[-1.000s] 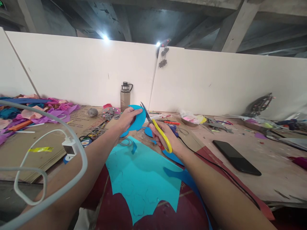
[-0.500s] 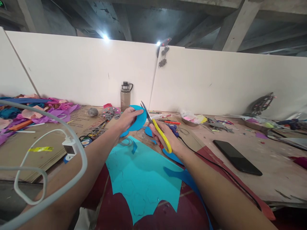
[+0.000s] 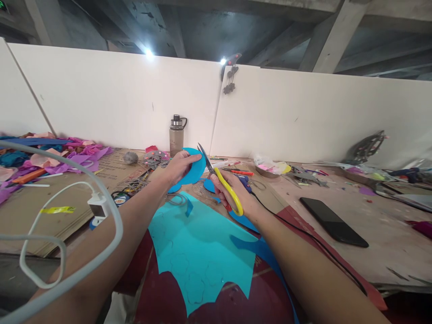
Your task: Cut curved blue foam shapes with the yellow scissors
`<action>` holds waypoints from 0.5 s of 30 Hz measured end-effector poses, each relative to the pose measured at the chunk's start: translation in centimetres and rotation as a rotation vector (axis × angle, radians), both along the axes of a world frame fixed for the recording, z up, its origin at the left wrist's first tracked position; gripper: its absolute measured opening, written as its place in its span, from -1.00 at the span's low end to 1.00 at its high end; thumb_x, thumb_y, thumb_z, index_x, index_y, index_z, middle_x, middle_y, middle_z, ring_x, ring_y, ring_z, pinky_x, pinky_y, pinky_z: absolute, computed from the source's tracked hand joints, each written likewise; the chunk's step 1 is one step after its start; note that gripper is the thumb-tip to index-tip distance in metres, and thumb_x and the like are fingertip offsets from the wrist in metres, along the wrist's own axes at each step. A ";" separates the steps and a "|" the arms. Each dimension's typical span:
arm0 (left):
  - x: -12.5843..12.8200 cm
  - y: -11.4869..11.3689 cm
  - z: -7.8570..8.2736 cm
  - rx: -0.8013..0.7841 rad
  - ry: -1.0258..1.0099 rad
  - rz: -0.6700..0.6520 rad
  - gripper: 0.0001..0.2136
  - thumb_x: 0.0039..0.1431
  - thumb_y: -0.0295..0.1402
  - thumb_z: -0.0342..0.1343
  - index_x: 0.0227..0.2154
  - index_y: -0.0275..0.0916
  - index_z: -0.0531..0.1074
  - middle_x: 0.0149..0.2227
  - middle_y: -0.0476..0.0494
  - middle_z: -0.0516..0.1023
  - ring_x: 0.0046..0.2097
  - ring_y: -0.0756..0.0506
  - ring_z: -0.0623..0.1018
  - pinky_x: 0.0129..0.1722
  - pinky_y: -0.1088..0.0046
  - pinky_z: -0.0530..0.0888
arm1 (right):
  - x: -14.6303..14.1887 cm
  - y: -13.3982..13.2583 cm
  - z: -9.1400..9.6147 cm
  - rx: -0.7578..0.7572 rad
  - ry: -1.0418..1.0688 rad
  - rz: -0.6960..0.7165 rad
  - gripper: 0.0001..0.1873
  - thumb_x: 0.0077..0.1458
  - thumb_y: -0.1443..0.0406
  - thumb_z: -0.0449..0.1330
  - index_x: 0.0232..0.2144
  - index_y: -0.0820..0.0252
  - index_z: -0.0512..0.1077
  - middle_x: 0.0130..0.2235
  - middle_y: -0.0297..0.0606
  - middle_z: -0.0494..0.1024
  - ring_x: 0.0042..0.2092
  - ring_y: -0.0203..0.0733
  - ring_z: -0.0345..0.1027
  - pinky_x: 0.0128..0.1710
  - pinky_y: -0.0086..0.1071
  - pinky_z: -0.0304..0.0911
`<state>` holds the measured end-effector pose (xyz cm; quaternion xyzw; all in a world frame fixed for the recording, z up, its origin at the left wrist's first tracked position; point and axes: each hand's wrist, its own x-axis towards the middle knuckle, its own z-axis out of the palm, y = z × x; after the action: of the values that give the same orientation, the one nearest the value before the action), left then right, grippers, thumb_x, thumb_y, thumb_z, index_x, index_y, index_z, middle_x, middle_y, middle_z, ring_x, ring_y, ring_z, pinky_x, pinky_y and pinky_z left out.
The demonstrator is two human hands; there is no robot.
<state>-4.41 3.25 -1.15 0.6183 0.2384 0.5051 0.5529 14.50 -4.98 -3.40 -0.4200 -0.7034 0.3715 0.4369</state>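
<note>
My left hand [image 3: 181, 166] pinches a round blue felt-like piece [image 3: 198, 170] between thumb and fingers, lifted above the table. In my right hand [image 3: 227, 188] is a pair of scissors [image 3: 232, 195] with yellow and red handles. Their blades point up and to the left, at the right edge of the blue piece. Whether the blades touch that edge I cannot tell. Below both hands lies a turquoise sheet [image 3: 205, 243] with scalloped cut edges and faint drawn outlines. Darker blue scraps [image 3: 266, 252] lie at its right side.
A water bottle [image 3: 176, 136] stands against the white partition [image 3: 118, 99]. On the right rests a black phone [image 3: 332, 221], near a black cord [image 3: 313, 240]. A white cable [image 3: 116, 225] loops across the left foreground. Colourful fabric scraps [image 3: 47, 155] are heaped at far left.
Almost nothing differs. The scissors' handles have shifted very slightly to the right, and the blue piece has turned or moved a touch in my left hand.
</note>
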 end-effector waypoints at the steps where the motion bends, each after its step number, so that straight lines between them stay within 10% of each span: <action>1: 0.0 -0.1 0.1 0.002 0.013 -0.004 -0.70 0.00 -0.18 0.34 -0.57 -0.30 0.44 -0.60 -0.04 0.41 -0.62 0.04 0.35 -0.65 0.49 0.24 | 0.0 0.0 0.1 0.000 -0.004 -0.001 -0.55 0.18 -0.12 0.13 -0.40 0.12 0.26 -0.59 -0.47 0.26 -0.68 -0.39 0.10 -0.79 -0.54 0.04; 15: -0.6 0.0 0.4 -0.016 0.083 -0.034 -0.68 0.01 -0.17 0.33 -0.62 -0.29 0.44 -0.65 -0.05 0.38 -0.64 0.02 0.36 -0.65 0.48 0.27 | 0.0 -0.4 0.6 0.016 -0.036 0.020 -0.54 0.19 -0.12 0.12 -0.40 0.12 0.25 -0.59 -0.48 0.26 -0.66 -0.41 0.10 -0.74 -0.55 0.04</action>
<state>-5.02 3.22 -0.70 0.6381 0.2547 0.4678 0.5559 14.51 -5.37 -2.80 -0.4161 -0.7183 0.3626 0.4236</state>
